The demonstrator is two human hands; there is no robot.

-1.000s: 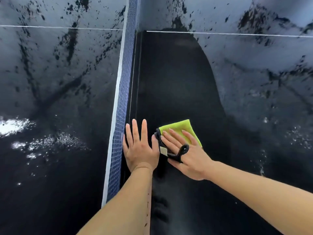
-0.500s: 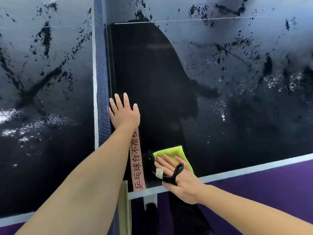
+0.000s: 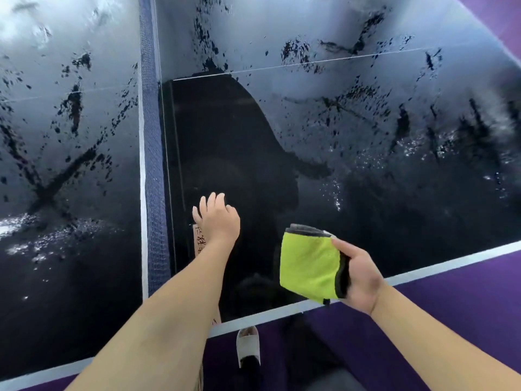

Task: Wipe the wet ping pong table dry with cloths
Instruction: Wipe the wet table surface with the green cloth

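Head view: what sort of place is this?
Probably an indoor table-tennis room. A dark ping pong table with white lines, a blue net across it, and purple sports-type flooring below its edge suggest that.

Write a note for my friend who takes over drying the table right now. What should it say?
Left hand: empty, open, palm down on the table beside the net.
Right hand: holds the folded yellow-green cloth, lifted over the near edge.
Done: the dark strip next to the net on the right half looks wiped.
Left: droplets and streaks cover the rest of the right half and all of the left half.
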